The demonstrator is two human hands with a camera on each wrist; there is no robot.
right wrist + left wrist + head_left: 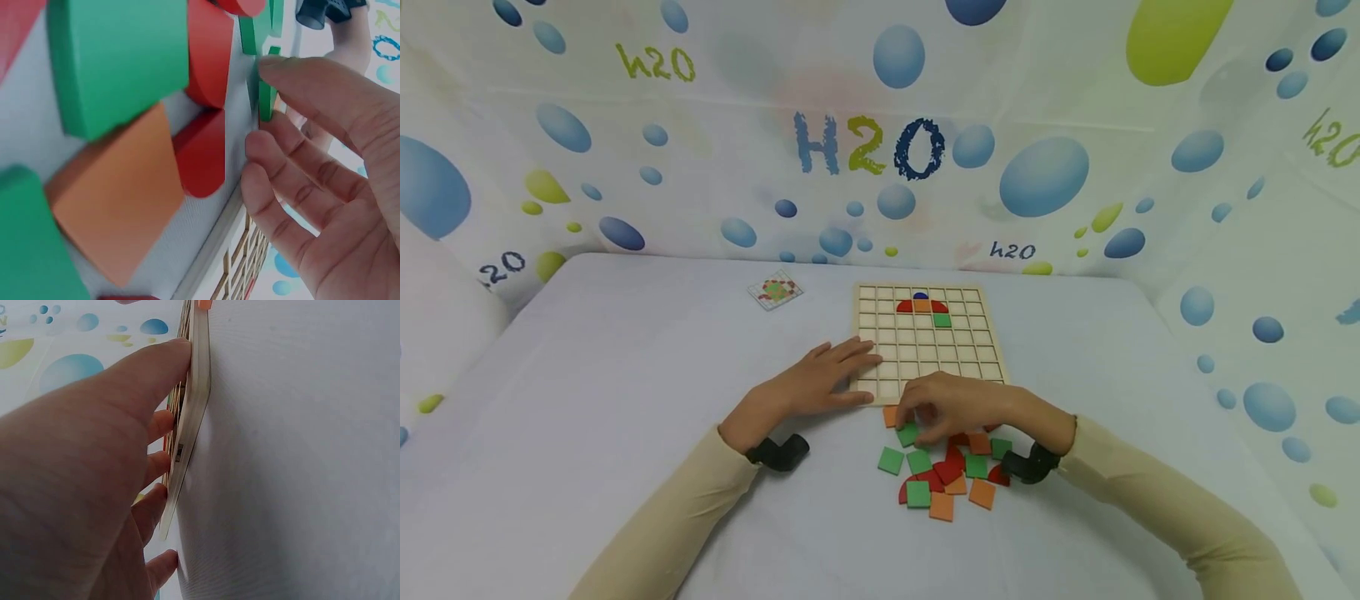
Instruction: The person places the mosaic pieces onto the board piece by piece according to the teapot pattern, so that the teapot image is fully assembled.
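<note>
Hands apart, the left hand (823, 379) spread on the pale wooden grid board (925, 337) should steady its left edge while the right hand (958, 400) pinches a green square tile (267, 97).

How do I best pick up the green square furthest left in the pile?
Probably pinch the green square by its near and far edges, coming from the left: it lies flat, with that side free, while another green square sits close on its right.
</note>
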